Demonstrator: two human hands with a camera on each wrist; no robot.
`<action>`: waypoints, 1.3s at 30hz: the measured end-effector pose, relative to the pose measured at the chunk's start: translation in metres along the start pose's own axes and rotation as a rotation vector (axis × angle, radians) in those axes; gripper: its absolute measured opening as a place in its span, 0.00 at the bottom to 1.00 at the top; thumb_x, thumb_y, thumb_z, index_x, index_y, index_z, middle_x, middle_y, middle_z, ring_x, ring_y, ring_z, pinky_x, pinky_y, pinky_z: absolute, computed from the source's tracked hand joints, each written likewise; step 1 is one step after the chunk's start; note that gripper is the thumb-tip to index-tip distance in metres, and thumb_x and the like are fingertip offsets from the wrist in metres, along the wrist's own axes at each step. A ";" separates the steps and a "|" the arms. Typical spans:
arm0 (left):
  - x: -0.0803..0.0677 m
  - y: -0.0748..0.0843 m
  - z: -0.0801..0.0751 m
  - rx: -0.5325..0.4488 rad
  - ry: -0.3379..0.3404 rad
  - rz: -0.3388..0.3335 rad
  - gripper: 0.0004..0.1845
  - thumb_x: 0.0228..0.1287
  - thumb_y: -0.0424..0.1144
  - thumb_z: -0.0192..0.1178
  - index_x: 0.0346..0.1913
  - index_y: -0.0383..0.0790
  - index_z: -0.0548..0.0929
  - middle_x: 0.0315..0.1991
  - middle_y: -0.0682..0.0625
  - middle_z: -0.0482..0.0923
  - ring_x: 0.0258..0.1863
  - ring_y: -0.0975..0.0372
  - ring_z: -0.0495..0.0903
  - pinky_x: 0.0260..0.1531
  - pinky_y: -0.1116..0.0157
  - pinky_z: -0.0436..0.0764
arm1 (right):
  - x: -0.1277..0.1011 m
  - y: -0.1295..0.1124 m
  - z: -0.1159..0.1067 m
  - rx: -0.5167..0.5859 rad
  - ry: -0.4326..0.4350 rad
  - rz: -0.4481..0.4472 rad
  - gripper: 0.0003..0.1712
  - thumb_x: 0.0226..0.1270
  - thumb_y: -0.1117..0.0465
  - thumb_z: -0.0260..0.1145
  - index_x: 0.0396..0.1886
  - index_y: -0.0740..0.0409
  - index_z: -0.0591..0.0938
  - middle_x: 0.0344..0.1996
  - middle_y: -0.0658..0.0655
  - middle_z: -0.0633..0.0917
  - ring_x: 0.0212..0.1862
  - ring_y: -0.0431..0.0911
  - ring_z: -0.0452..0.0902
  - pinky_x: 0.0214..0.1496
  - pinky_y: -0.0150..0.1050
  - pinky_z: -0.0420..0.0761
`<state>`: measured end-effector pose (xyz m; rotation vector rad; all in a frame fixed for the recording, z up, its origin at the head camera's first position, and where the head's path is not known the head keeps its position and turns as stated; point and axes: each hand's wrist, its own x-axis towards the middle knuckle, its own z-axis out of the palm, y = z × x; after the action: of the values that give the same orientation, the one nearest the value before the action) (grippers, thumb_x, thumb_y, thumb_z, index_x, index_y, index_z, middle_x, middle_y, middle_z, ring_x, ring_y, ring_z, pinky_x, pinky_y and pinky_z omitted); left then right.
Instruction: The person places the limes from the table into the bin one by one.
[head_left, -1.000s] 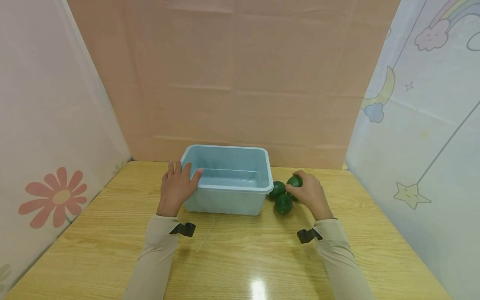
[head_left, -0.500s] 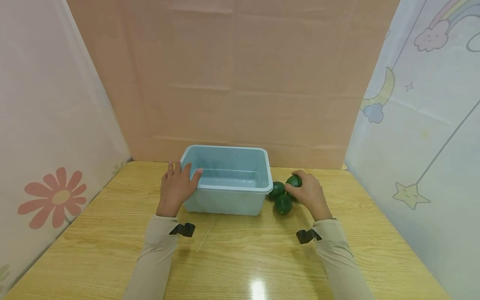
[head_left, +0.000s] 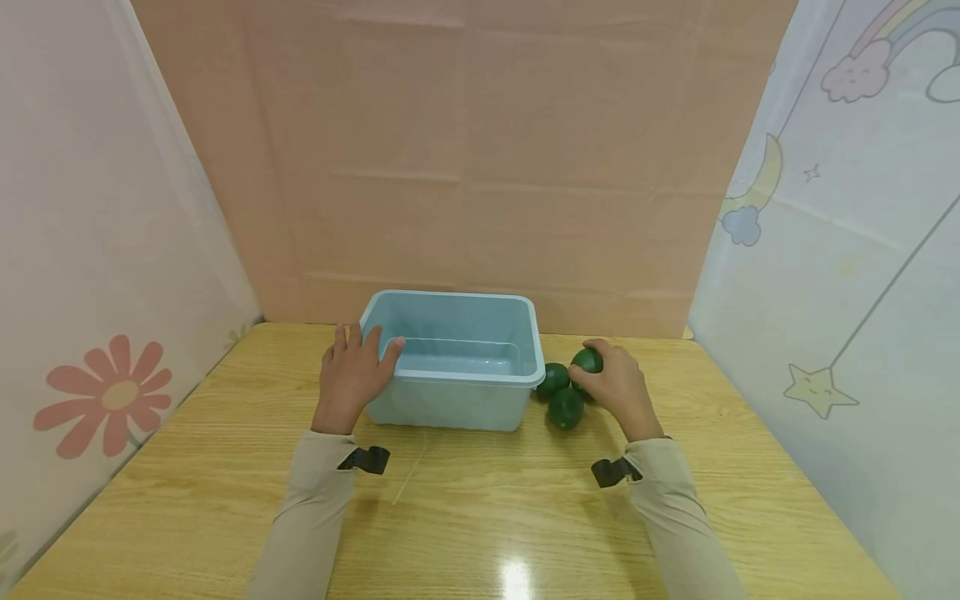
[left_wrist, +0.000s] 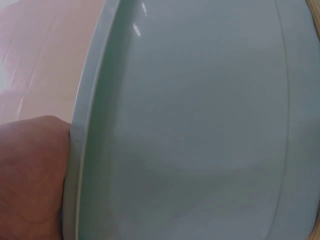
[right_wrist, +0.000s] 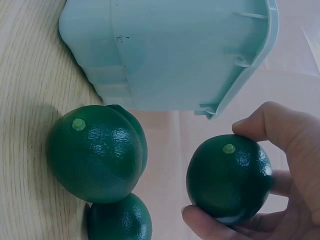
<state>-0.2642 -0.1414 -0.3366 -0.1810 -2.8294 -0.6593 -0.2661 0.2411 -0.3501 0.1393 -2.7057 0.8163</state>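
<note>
Held fruit: green, nearly round, without a clear long axis; pale stem nub turned toward the right wrist camera; held above the group at its right side, toward the table's right edge.
Right hand: pinching the held fruit, thumb on the side facing the basin, fingers curled round the opposite side.
Lower fruit: below the held one, mostly covered in the head view.
Front fruit: nearest of the group to the table's near edge.
Left fruit: close by the basin's right end; cannot tell whether touching.
Basin: near the table's far edge, open side up, long axis roughly parallel to that edge.
Left hand: resting at the basin's near-left corner, fingers spread, thumb pointing over the opening.
Key relation: basin to the left of the pinching fingers, beyond the left fruit; right hand nearer to the basin's right end, left hand at the opposite end.
</note>
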 end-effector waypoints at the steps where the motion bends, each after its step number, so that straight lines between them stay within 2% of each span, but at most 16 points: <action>1: 0.000 0.000 0.000 0.000 -0.002 -0.001 0.36 0.80 0.57 0.39 0.75 0.31 0.62 0.75 0.25 0.48 0.75 0.32 0.39 0.69 0.35 0.51 | 0.000 0.000 0.000 0.000 0.003 -0.003 0.33 0.65 0.52 0.66 0.65 0.65 0.76 0.51 0.73 0.80 0.43 0.62 0.79 0.37 0.52 0.81; 27: -0.001 0.002 -0.001 0.007 -0.002 0.001 0.36 0.80 0.58 0.38 0.75 0.32 0.62 0.75 0.25 0.48 0.75 0.32 0.38 0.68 0.34 0.51 | 0.000 0.000 0.002 -0.002 0.036 -0.031 0.34 0.67 0.51 0.65 0.68 0.64 0.73 0.56 0.75 0.76 0.47 0.66 0.77 0.41 0.59 0.80; 39: 0.000 0.001 -0.001 0.005 -0.005 -0.001 0.36 0.80 0.58 0.38 0.75 0.32 0.62 0.76 0.26 0.46 0.75 0.32 0.37 0.69 0.34 0.49 | -0.001 -0.002 0.003 0.016 0.056 -0.037 0.34 0.67 0.51 0.64 0.69 0.63 0.73 0.55 0.74 0.76 0.48 0.66 0.76 0.42 0.60 0.80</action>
<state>-0.2634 -0.1406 -0.3352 -0.1807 -2.8361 -0.6536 -0.2658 0.2373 -0.3519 0.1675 -2.6366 0.8194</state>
